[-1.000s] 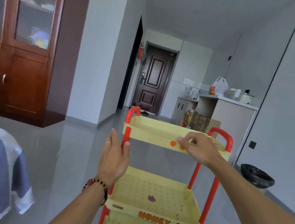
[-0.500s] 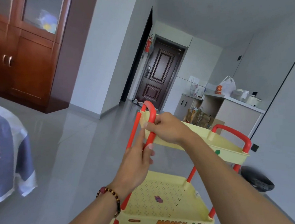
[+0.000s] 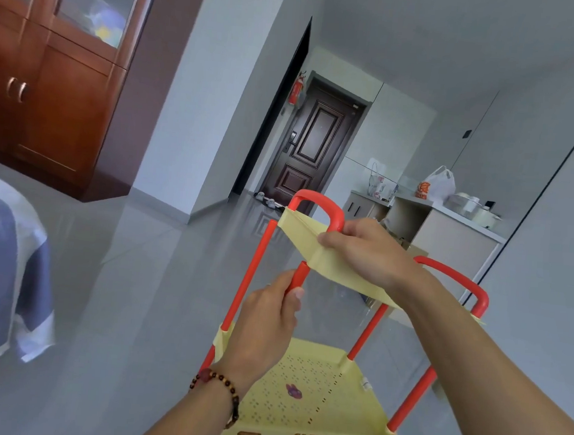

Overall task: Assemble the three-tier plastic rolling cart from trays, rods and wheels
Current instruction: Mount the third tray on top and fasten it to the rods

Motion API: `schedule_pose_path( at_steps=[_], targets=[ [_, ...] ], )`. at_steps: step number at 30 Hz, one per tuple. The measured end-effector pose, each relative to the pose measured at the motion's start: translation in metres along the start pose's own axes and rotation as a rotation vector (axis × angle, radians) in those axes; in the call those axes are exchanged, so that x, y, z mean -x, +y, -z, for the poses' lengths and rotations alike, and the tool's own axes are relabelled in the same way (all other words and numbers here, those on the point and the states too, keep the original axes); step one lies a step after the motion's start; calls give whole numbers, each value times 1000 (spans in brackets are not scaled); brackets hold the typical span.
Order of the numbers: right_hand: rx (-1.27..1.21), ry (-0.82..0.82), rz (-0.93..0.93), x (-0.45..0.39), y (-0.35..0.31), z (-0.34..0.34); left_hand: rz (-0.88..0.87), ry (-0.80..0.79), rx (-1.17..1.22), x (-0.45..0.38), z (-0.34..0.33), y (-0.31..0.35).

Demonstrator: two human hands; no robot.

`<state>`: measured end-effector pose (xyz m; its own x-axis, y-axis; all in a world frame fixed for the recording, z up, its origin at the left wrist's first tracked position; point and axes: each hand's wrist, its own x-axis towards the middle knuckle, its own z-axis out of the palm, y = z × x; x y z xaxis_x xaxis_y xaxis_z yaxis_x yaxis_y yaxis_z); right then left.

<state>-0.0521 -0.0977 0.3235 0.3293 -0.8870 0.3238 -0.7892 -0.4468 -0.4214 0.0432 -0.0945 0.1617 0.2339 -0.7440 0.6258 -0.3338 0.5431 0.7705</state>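
A glossy grey tiled floor point(image 3: 130, 273) runs from the foreground to a dark panelled door point(image 3: 313, 150) at the far end. A reddish wooden cabinet point(image 3: 49, 78) stands along the left wall, and a bed corner with a blue and white cover point(image 3: 2, 280) juts in at the left edge. On the right, a pale counter point(image 3: 449, 230) carries a white plastic bag point(image 3: 437, 186) and a light-coloured cooker point(image 3: 478, 211).

The cart point(image 3: 316, 391) stands on the floor in front of the person, with red rods and yellow trays. Its middle tray point(image 3: 309, 401) is perforated and reads "HONEY" on the front rim. The top tray point(image 3: 310, 250) sits tilted, higher at the far left corner.

The left hand point(image 3: 267, 322), with a beaded bracelet point(image 3: 220, 390) on its wrist, reaches up and wraps its fingers around the near left rod point(image 3: 300, 276) just under the top tray. The right hand point(image 3: 365, 251) crosses over from the right and pinches the top tray's left end beside the arched red handle point(image 3: 317, 202).

Open floor lies to the left of the cart and behind it toward the door; the right wall stands close on that side.
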Motion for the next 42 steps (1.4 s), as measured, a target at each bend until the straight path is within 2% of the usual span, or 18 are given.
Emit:
schedule_pose_path(
  at_steps=[22, 31, 42],
  targets=[
    [49, -4, 87, 3, 8, 4, 30, 36, -1, 3, -5, 6],
    [76, -20, 56, 3, 10, 7, 8, -63, -39, 2, 2, 9],
    [98, -41, 28, -4, 12, 7, 23, -43, -30, 2, 3, 11]
  ],
)
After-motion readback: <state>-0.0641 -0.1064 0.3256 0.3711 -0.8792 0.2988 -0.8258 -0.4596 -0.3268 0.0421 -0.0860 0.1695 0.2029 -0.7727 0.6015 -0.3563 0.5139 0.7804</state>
